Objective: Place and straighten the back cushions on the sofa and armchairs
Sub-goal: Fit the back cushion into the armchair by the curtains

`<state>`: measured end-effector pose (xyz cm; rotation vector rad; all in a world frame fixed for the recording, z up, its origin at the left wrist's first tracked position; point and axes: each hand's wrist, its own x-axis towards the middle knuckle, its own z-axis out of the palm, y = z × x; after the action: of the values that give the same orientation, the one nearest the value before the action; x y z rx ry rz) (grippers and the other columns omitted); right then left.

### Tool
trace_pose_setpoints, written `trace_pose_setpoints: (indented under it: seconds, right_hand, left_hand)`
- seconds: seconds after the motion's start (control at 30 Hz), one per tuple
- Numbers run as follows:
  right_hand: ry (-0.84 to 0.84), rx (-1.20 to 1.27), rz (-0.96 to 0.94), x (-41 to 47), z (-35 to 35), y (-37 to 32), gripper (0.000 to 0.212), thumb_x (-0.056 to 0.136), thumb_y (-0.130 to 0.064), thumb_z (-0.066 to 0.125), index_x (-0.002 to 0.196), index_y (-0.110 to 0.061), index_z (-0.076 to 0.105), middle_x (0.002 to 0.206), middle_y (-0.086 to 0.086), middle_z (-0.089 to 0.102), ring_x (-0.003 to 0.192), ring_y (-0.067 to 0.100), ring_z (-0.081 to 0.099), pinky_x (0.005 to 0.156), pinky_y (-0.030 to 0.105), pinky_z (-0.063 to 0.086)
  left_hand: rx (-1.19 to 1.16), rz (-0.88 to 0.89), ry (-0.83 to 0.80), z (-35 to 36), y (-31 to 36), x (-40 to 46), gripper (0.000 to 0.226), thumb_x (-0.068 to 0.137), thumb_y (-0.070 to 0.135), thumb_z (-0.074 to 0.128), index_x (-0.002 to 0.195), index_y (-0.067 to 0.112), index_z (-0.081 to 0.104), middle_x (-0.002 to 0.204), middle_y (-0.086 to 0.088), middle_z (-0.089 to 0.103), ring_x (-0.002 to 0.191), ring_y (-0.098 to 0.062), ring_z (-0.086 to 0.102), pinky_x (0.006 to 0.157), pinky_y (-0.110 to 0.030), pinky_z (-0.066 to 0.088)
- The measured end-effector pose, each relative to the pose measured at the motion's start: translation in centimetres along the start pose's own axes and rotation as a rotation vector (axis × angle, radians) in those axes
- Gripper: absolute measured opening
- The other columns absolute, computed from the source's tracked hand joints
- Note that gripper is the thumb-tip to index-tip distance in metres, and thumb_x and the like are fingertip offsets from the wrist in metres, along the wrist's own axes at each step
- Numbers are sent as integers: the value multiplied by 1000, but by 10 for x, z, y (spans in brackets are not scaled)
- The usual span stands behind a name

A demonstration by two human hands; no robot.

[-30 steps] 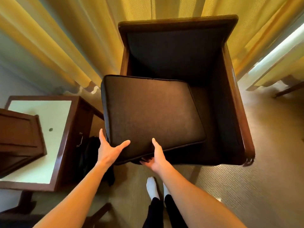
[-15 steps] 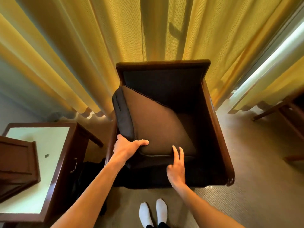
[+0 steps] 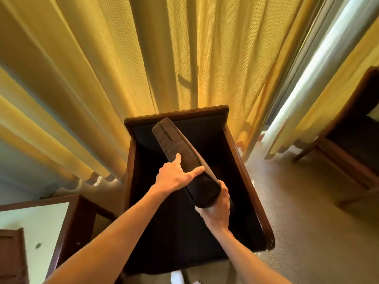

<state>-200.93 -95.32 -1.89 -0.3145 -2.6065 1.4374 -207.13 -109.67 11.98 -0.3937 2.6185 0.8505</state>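
A dark brown back cushion [image 3: 178, 144] stands on edge, tilted diagonally over the seat of a wooden armchair [image 3: 242, 169]. Its top corner leans near the chair's backrest. My left hand [image 3: 176, 177] lies against the cushion's left side, thumb and fingers spread across its edge. My right hand [image 3: 217, 208] grips the cushion's lower near corner from underneath. The chair's seat and inner walls are dark, and most of the cushion's broad face is turned away from me.
Yellow curtains [image 3: 102, 78] hang right behind the chair. A wooden side table with a pale top [image 3: 41, 226] stands at the left. Another wooden chair [image 3: 348, 144] sits at the right on the beige carpet [image 3: 317, 232]. My white socks [image 3: 178, 278] show at the bottom.
The cushion has gone from lying flat across the chair to standing on edge, lifted toward the backrest. My right hand moved from touching it to gripping its lower corner. My view rose.
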Motion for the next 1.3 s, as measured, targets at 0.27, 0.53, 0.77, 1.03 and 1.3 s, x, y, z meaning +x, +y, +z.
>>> trace_pose_setpoints:
  seconds: [0.27,0.53,0.77,1.03,1.3]
  right_hand:
    - [-86,-10,-47,39,0,-12,109,46,-51,88,136,-32,30,124,-13,46,114,14,53,93,47,53]
    - [-102,-44,-21,25,7,19,112,49,-44,92,139,-25,30,133,-5,46,118,13,53,95,37,53]
    - [-52,-225,-22,57,0,2,89,49,-43,90,123,-23,43,108,-3,58,99,20,60,95,49,49]
    - [-111,-244,-325,119,-26,-55,77,47,-58,77,110,-22,52,97,-7,57,87,16,56,87,34,47]
    - [-243,-240,-297,133,-8,-47,98,56,-65,75,137,-27,34,129,-6,43,114,15,46,101,38,38]
  left_hand:
    - [516,628,-180,-37,8,30,108,67,49,74,148,49,3,161,3,-13,149,-31,1,116,-57,22]
    - [907,887,-248,-10,10,53,111,62,28,87,146,37,15,156,-5,16,147,-31,7,105,-79,12]
    - [842,939,-167,-36,31,68,86,66,35,82,137,30,34,138,3,45,137,-23,32,106,-71,27]
    - [585,796,-17,-115,35,93,79,59,35,84,127,33,43,125,9,55,119,-13,49,97,-44,47]
    - [669,639,22,-103,28,104,115,55,31,90,141,40,15,148,2,16,140,-25,21,99,-57,46]
